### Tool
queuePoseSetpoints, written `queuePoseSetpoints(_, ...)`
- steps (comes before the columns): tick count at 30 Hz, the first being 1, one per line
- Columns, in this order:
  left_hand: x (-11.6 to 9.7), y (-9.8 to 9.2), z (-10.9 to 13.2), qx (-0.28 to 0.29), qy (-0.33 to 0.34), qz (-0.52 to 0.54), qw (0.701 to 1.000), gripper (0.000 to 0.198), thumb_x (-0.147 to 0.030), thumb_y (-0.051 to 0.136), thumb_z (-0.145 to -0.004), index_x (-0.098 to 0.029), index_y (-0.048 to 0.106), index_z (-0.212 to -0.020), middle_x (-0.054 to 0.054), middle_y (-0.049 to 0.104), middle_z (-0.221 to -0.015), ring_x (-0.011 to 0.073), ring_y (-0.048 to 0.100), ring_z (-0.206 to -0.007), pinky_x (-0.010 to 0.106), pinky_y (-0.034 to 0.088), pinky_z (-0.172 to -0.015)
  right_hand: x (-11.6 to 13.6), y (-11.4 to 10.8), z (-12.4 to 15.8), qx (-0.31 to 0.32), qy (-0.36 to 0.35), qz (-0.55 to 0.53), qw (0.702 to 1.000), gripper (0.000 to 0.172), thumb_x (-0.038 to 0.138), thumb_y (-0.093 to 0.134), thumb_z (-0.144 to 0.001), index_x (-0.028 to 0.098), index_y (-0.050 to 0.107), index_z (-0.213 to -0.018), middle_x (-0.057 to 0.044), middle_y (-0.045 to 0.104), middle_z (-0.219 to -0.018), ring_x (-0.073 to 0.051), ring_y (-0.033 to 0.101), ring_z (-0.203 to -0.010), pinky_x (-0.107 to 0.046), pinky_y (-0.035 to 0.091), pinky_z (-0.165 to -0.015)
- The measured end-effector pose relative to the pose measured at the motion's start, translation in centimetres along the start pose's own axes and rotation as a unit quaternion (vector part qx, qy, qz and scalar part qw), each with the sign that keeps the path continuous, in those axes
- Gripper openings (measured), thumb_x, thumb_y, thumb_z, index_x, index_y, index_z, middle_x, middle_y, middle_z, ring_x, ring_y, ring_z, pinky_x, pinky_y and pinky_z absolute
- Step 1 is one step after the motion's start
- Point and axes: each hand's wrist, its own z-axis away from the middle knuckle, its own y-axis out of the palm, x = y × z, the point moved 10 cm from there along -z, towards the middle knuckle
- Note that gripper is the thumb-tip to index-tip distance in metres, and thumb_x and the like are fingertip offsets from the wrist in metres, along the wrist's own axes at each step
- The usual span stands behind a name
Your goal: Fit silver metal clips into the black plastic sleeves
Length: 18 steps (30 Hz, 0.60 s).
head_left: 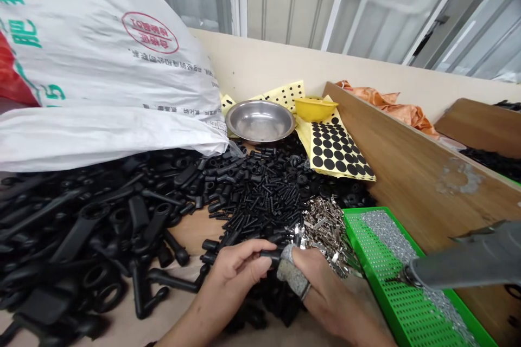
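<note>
My left hand [240, 271] pinches a short black plastic cylinder [268, 254] between thumb and fingertips. Opposite it, my right hand [329, 287] is closed, and a worn grey wrapping [292, 271] covers one of its fingers. That wrapped finger meets the right end of the cylinder; whatever else the right hand grips is hidden. Just beyond both hands spreads a heap of black ribbed pins [268, 190]. Small shiny metal clips [325, 222] lie piled by the right hand. Below the hands are more black parts, partly covered by them.
Black plastic handles [138, 217] cover the left side, below a large white sack [163, 65]. At the back are a steel bowl [260, 119], a yellow bowl [315, 108] and sheets of black round stickers [337, 146]. A green tray [374, 265] of small metal pieces and a grey tool arm [468, 260] are right.
</note>
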Motion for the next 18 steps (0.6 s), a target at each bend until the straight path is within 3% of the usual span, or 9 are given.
queuePoseSetpoints(4, 2.3, 0.5, 0.0, 0.005, -0.091, 0.125, 0.988, 0.023, -0.032, 0.062, -0.073, -0.015, 0.070, -0.087, 0.000, 0.063, -0.060, 0.0119, 0.052, -0.054, 0.020, 0.042, -0.052, 0.9, 0.2, 0.0, -0.011, -0.077, 0.088, 0.993, 0.012, 0.012, 0.034, -0.077, 0.020, 0.043, -0.076, -0.004, 0.054, -0.076, -0.017, 0.048, -0.068, -0.027, 0.035, -0.064)
queuePoseSetpoints(9, 3.0, 0.7, 0.2, -0.020, -0.118, 0.171, 0.978, 0.025, -0.034, 0.066, -0.070, -0.014, 0.070, -0.084, 0.000, 0.062, -0.057, 0.0101, 0.050, -0.050, 0.018, 0.039, -0.048, 0.9, 0.7, -0.1, -0.026, -0.100, 0.115, 0.988, 0.012, 0.012, 0.035, -0.076, 0.019, 0.044, -0.076, -0.004, 0.053, -0.073, -0.017, 0.046, -0.066, -0.027, 0.034, -0.062)
queuePoseSetpoints(13, 2.5, 0.4, 0.5, -0.049, -0.090, 0.138, 0.985, 0.023, -0.033, 0.064, -0.070, -0.015, 0.070, -0.085, -0.001, 0.061, -0.058, 0.0118, 0.052, -0.055, 0.019, 0.042, -0.053, 0.8, 0.5, -0.2, -0.034, -0.077, 0.080, 0.993, 0.015, 0.010, 0.031, -0.078, 0.021, 0.041, -0.073, -0.001, 0.052, -0.068, -0.015, 0.046, -0.062, -0.025, 0.033, -0.058)
queuePoseSetpoints(18, 1.8, 0.0, 0.1, -0.039, -0.032, 0.055, 0.997, 0.023, -0.030, 0.057, -0.076, -0.018, 0.068, -0.092, -0.001, 0.060, -0.062, 0.0138, 0.053, -0.060, 0.022, 0.043, -0.057, -1.6, 0.9, 0.0, 0.015, 0.033, 0.068, 0.997, 0.021, 0.007, 0.032, -0.080, 0.022, 0.045, -0.078, -0.001, 0.058, -0.080, -0.015, 0.053, -0.074, -0.024, 0.038, -0.068)
